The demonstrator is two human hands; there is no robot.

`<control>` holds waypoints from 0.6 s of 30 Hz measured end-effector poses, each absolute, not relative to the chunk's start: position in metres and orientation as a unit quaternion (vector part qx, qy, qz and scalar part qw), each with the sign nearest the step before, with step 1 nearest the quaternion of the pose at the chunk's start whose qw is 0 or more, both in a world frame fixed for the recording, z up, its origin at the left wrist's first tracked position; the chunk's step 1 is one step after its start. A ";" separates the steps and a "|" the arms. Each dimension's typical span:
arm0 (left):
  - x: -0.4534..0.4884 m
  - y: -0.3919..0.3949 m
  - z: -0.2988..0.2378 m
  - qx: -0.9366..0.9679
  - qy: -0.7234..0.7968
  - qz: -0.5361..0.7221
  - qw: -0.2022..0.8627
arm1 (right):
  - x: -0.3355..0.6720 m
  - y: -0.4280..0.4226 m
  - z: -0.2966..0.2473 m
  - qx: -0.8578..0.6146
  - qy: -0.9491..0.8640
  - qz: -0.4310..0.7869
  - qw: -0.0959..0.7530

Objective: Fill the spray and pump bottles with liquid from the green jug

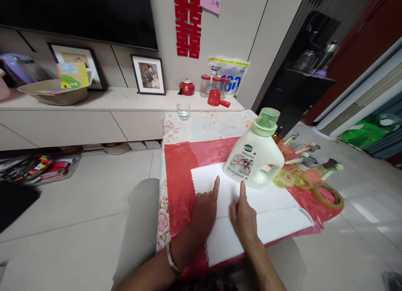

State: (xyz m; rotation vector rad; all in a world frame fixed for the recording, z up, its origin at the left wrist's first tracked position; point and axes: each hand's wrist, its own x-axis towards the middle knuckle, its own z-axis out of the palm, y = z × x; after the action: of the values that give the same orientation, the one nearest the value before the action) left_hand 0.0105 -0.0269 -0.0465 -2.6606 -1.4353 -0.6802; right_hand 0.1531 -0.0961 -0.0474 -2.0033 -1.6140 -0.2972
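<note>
A capped detergent bottle (266,153) is stood upright on a white sheet (276,226), toward its far side, with the handle turned to the right. The left hand (202,209) is positioned over the sheet, its index fingertip placed just beside the bottle's lower left corner. The right hand (245,220) is positioned in front of the bottle, its index fingertip aimed at the base; whether contact is made cannot be told. In both hands the grip is partly spread: the index finger is extended and the other fingers are curled. The white sheet is laid on a red sheet (179,169), by which a floral tablecloth (194,130) is partly covered. To the right of the bottle, pump bottles (287,176) and a tape roll (339,202) are grouped. A glass cup (184,112) is set at the table's far left corner, near a cabinet (141,121).
</note>
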 end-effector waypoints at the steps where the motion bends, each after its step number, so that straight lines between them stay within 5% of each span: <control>1: 0.009 -0.027 -0.046 -0.860 -0.460 -0.221 0.014 | 0.153 -0.096 -0.048 -0.746 -0.599 -0.107 0.272; 18: 0.007 -0.030 -0.038 -0.869 -0.451 -0.202 0.025 | 0.154 -0.095 -0.044 -0.743 -0.609 -0.110 0.256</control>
State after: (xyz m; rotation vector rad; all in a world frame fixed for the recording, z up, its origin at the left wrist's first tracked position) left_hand 0.0068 -0.0303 -0.0383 -2.6874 -1.3962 -0.6255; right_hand 0.1541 -0.0947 -0.0442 -2.0158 -1.6539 -0.2981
